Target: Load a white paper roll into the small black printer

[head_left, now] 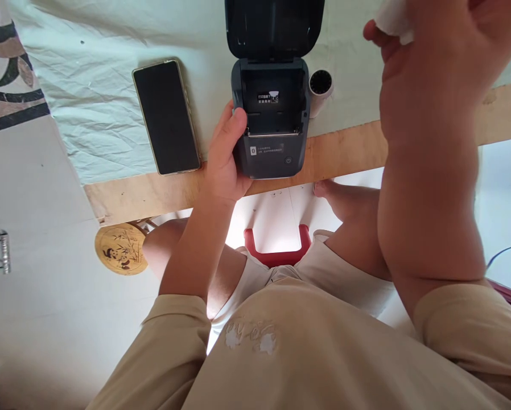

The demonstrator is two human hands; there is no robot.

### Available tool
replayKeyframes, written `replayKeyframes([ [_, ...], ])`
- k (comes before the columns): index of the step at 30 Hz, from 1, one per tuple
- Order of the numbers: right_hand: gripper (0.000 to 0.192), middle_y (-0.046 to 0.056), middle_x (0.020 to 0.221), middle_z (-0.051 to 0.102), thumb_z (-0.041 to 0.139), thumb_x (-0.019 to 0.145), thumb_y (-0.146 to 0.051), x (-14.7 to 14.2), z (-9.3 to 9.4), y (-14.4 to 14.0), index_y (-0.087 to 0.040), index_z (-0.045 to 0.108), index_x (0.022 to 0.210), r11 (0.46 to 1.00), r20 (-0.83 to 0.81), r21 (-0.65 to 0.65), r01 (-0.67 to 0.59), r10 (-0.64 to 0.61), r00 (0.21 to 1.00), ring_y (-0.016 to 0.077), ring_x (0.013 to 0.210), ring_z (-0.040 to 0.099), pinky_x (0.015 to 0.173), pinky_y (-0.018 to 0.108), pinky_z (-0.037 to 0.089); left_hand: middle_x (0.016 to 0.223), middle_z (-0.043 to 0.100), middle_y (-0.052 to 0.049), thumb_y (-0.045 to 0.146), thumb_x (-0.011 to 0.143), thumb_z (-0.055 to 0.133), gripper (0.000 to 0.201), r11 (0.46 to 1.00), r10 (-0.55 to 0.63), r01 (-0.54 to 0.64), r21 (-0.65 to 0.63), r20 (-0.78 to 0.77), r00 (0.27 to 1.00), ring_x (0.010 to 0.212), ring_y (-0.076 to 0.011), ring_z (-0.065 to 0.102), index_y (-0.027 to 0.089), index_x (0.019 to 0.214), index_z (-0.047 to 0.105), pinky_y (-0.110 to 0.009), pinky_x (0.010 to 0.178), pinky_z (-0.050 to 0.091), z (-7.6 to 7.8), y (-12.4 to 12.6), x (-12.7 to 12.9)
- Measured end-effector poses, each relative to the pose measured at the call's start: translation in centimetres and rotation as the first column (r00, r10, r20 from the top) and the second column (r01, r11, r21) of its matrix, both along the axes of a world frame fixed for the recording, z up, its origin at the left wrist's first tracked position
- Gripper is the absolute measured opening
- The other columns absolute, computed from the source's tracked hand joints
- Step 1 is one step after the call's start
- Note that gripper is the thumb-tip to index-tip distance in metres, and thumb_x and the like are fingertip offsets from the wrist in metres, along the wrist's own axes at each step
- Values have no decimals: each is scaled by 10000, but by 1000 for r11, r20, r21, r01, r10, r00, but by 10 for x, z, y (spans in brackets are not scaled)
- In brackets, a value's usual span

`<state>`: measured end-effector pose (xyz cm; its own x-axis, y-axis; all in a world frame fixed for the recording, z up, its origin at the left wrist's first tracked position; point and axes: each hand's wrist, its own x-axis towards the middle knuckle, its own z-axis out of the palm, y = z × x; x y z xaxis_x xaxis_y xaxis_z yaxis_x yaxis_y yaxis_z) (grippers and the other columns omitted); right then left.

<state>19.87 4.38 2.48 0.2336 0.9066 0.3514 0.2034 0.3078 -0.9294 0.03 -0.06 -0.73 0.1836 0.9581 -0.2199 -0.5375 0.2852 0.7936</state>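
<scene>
My left hand (229,154) grips the left side of a dark label printer (272,154), its thumb on the upper edge. The printer's lid (275,25) stands open, and a small printed sticker (267,97) shows inside the bay, where I see no roll. Near the top right corner, my right hand (439,34) is closed on a white, paper-like piece (394,21); the frame edge and the hand hide part of it. Just right of the printer stands a small pale cylinder (321,85) with a dark, ridged end.
A phone (167,117) with a black screen lies left of the printer on a pale green cloth (102,102). The wooden table edge (345,142) runs below the cloth. Under it are a red U-shaped part (276,259) and a round wooden stool (121,249).
</scene>
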Motion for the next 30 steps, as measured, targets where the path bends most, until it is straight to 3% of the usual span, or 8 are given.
replayKeyframes([
  [3, 276, 23, 1067, 622, 542, 841, -330, -14, 3, -15, -183, 554, 1074, 967, 328, 209, -145, 71, 942, 130, 891, 629, 734, 283, 521, 1025, 693, -11, 450, 802, 583, 241, 1000, -30, 30, -4, -6, 1000, 1082, -255, 641, 263, 935, 655, -410, 956, 540, -1, 0, -2],
  [6, 352, 30, 1093, 603, 509, 824, -234, -29, 12, -28, -151, 535, 1165, 919, 687, 140, -369, 179, 704, 117, 933, 600, 769, 261, 500, 1028, 685, 0, 430, 798, 599, 246, 999, -53, 53, -12, 16, 998, 1115, -247, 629, 269, 979, 642, -394, 980, 529, -3, 0, -3],
  [11, 171, -16, 949, 604, 488, 778, -111, -39, 13, -30, -177, 549, 924, 950, 797, 47, -309, 151, 585, 98, 867, 595, 718, 237, 459, 1007, 655, 11, 362, 834, 550, 209, 998, -40, 41, 56, -4, 999, 1154, -214, 611, 264, 1007, 614, -342, 970, 533, -4, 0, -1],
  [18, 115, 14, 861, 623, 544, 756, -154, -41, 3, -32, -204, 647, 764, 929, 735, 210, -306, 56, 675, 136, 803, 571, 720, 299, 449, 924, 678, -18, 458, 777, 635, 276, 1000, -24, 24, 4, 16, 1000, 1077, -259, 614, 259, 968, 640, -368, 883, 530, -1, -1, -2],
  [24, 171, -12, 730, 603, 542, 791, -316, -49, 13, -44, -209, 627, 689, 865, 755, 90, -494, 264, 600, 99, 725, 519, 704, 290, 425, 719, 605, 26, 216, 756, 670, 137, 998, -17, 16, 54, 20, 1000, 638, -102, 563, 260, 882, 638, -230, 633, 488, 3, -3, -3],
  [26, 174, -9, 724, 606, 556, 790, -316, -46, 12, -41, -183, 616, 695, 870, 650, 165, -466, 259, 715, 96, 740, 530, 718, 288, 431, 773, 626, 29, 160, 734, 685, 210, 997, -15, 13, 77, 22, 1000, 665, -98, 572, 258, 913, 637, -218, 654, 494, -1, -3, -3],
  [28, 156, 1, 790, 613, 529, 819, -288, -42, 10, -37, -166, 624, 802, 936, 480, 218, -275, 142, 866, 85, 748, 550, 672, 258, 427, 877, 653, 18, 192, 710, 718, 283, 994, -24, 22, 104, 13, 1000, 782, -141, 614, 270, 967, 627, -255, 734, 522, -6, -2, -3],
  [30, 196, 6, 960, 606, 529, 835, -290, -37, 9, -32, -157, 601, 960, 990, 301, 119, -73, 34, 953, 52, 741, 564, 630, 216, 432, 970, 658, 11, 243, 688, 738, 350, 993, -23, 23, 112, -1, 1000, 908, -196, 631, 295, 1011, 613, -315, 818, 532, -10, -2, -3],
])
